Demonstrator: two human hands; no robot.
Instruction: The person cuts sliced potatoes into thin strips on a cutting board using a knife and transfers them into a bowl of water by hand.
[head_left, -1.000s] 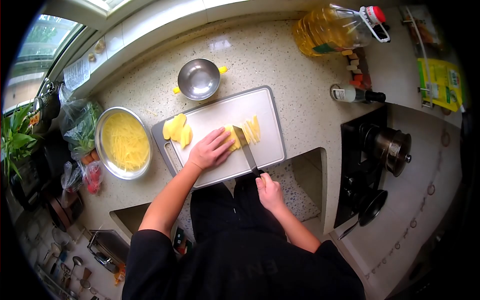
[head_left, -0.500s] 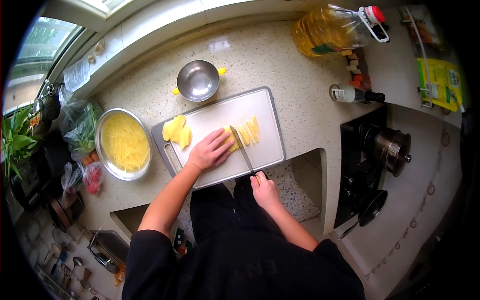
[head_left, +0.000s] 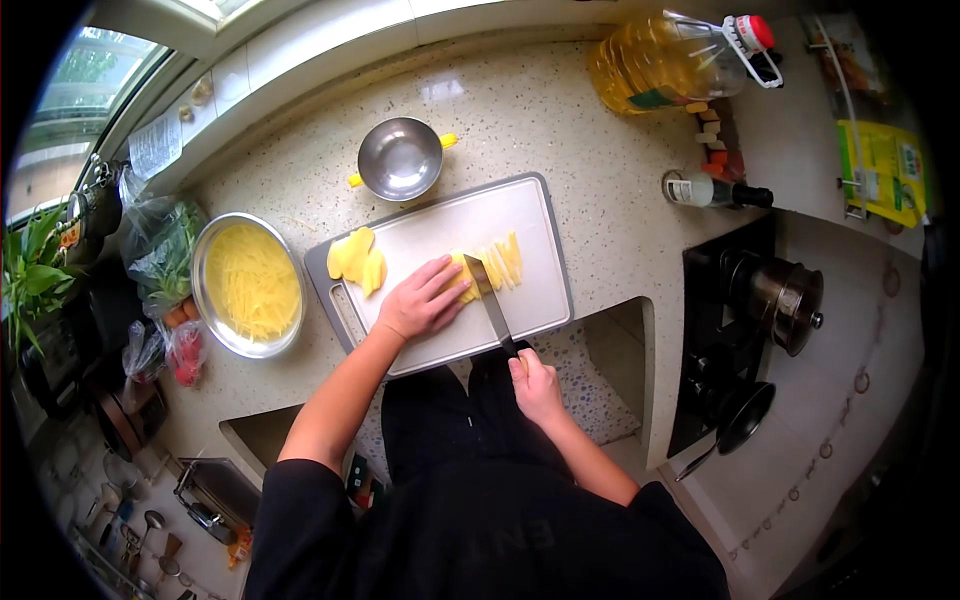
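Observation:
My right hand [head_left: 538, 388] is closed around the handle of a kitchen knife [head_left: 493, 309], whose blade lies at the right edge of some yellow potato slices [head_left: 462, 279]. With its fingers laid over those slices, my left hand [head_left: 422, 300] holds them down on a white cutting board [head_left: 440, 345] with a grey rim. Cut potato strips [head_left: 506, 262] lie just right of the blade. More potato slices [head_left: 354, 258] are piled at the board's left end. Left of the board, a metal bowl [head_left: 203, 300] contains shredded potato [head_left: 255, 285] .
Behind the board stands a small metal bowl with yellow handles [head_left: 400, 160]. An oil jug [head_left: 665, 65] and a dark-necked bottle [head_left: 705, 189] are at the right, near a stove with a pot [head_left: 785, 300] and a pan [head_left: 745, 418]. Bagged greens [head_left: 172, 260] lie at the left.
The knife has tilted, so more of its blade's flat side shows. My right hand has shifted slightly right, while my left hand stays on the slices.

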